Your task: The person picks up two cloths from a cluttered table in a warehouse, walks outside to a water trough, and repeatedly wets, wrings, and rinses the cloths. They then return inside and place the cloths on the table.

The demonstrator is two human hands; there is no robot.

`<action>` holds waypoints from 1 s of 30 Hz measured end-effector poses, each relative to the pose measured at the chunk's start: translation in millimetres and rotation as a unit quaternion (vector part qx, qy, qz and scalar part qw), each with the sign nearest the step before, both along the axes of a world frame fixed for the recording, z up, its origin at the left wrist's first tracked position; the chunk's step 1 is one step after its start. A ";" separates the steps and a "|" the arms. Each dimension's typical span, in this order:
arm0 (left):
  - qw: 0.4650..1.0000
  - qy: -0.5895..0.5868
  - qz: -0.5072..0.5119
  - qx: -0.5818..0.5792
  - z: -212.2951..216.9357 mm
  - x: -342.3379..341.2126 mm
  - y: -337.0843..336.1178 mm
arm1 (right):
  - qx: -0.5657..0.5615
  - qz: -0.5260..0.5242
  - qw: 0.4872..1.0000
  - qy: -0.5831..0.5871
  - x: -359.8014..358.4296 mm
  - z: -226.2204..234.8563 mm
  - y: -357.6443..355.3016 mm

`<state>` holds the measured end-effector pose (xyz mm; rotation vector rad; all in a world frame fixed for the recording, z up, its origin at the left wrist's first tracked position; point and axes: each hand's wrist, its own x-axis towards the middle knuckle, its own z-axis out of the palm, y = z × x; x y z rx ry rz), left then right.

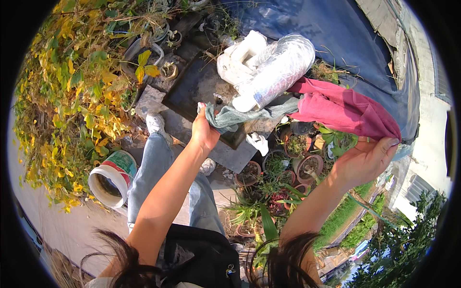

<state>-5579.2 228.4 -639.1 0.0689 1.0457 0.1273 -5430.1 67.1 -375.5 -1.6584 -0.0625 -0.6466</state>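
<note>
My left hand is closed round one end of a twisted grey-green cloth. That cloth stretches to the right and meets a pink-red cloth; I cannot tell whether the two are one piece. At the far right end my right hand pinches the pink-red cloth between thumb and fingers, and it hangs stretched between both hands. Just beyond the cloths lies a white bundle in clear plastic, partly covered by them. A small white cloth or glove sits below the grey-green cloth.
A dark square basin lies ahead of my feet. Several potted plants crowd the right of my legs. By my left leg a white-and-green bucket lies tilted near yellow-leaved vines. A blue tarp covers the far right.
</note>
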 end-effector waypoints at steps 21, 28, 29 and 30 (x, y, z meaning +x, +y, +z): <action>0.960 -0.064 -0.210 0.172 15.1 -39.5 -0.1 | -0.153 0.236 0.881 0.381 -148.1 -296.3 16.5; 0.795 -0.222 -0.485 0.287 33.3 -23.1 40.6 | -0.319 0.444 0.831 0.108 -80.8 -386.9 23.6; 0.785 -0.226 -0.501 0.285 32.5 -16.7 52.5 | -0.366 0.459 0.806 0.076 -73.6 -385.3 25.0; 0.780 -0.198 -0.528 0.271 30.6 -9.7 64.5 | -0.440 0.454 0.766 0.118 -65.1 -381.5 24.7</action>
